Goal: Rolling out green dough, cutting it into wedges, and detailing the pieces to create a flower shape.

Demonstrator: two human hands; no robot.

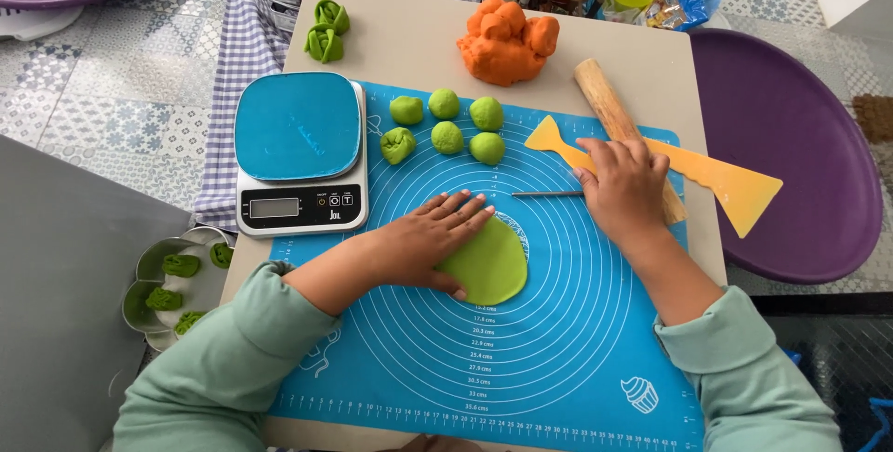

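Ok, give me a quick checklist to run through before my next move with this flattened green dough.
1. Flattened green dough disc lies on the blue mat: ok.
2. Left hand rests flat on the disc's left part, holding it down: ok.
3. Right hand lies on the wooden rolling pin; whether it grips it: cannot tell.
4. Thin metal tool lies beside the right hand, apart from the disc: ok.
5. Six green dough balls sit above the disc, apart from it: ok.
6. Disc thickness even: cannot tell.
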